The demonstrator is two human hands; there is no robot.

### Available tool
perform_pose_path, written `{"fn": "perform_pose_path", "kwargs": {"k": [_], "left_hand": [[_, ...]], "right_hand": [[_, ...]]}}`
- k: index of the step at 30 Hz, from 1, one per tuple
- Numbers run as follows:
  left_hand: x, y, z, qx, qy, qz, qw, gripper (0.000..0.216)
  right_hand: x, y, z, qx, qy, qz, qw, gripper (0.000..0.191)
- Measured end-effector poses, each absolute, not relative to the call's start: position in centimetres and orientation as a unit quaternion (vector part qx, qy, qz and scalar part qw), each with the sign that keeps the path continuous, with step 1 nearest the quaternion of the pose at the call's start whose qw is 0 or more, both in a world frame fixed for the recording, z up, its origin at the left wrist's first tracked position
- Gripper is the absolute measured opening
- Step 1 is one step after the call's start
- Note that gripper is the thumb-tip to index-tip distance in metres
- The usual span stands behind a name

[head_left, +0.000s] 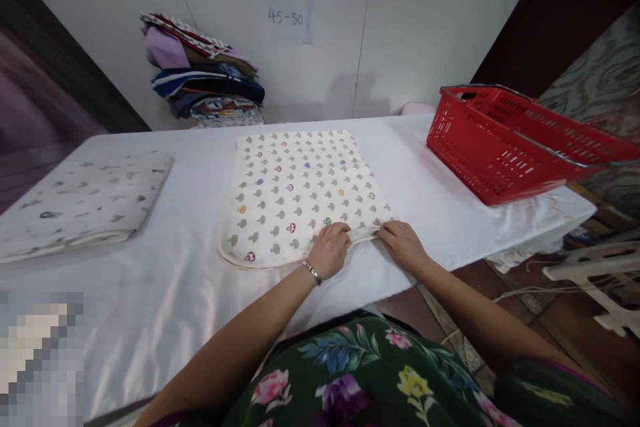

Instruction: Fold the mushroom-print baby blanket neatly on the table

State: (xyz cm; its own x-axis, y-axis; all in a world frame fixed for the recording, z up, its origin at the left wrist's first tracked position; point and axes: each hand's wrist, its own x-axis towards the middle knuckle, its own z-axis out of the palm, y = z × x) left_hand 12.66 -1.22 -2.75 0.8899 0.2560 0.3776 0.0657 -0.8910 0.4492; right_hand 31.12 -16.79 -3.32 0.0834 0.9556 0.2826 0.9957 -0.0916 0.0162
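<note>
A cream cloth (300, 190) printed with small grey and coloured mushrooms lies folded in layers on the white-covered table. My left hand (329, 250), with a silver bracelet at the wrist, has its fingers closed on the near edge of this cloth. At the near right corner, my right hand (403, 245) pinches the same edge. Between the two hands a short stretch of the edge is lifted slightly and shows its layers. The fingertips are partly hidden by the hands and the fabric.
To the left lies another folded white printed cloth (95, 197). A pile of folded clothes (207, 80) stands at the back left against the wall. At the right end of the table (420, 213) is a red plastic basket (500, 147). Paper notes (286, 17) hang on the wall.
</note>
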Motion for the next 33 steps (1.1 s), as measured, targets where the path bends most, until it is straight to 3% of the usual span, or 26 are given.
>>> {"fn": "perform_pose_path", "kwargs": {"k": [8, 12, 21, 27, 33], "left_hand": [[13.2, -2.0, -4.3, 0.976, 0.06, 0.193, 0.086, 0.016], [13.1, -2.1, -3.8, 0.98, 0.048, 0.179, 0.072, 0.007], [13.8, -2.5, -3.9, 0.982, 0.021, 0.187, 0.013, 0.018], [14.6, -2.7, -4.2, 0.981, 0.038, 0.188, 0.024, 0.015], [15.0, -2.4, -4.6, 0.976, 0.068, 0.202, 0.038, 0.011]], "right_hand": [[32.9, -18.4, -3.1, -0.668, -0.73, -0.07, 0.127, 0.021], [33.0, -18.6, -3.6, -0.67, -0.723, -0.062, 0.154, 0.021], [32.9, -18.1, -2.4, -0.676, -0.706, 0.026, 0.209, 0.022], [32.5, -17.9, -3.0, -0.686, -0.711, -0.059, 0.142, 0.021], [31.3, -16.8, -4.2, -0.697, -0.692, -0.122, 0.145, 0.02]]}}
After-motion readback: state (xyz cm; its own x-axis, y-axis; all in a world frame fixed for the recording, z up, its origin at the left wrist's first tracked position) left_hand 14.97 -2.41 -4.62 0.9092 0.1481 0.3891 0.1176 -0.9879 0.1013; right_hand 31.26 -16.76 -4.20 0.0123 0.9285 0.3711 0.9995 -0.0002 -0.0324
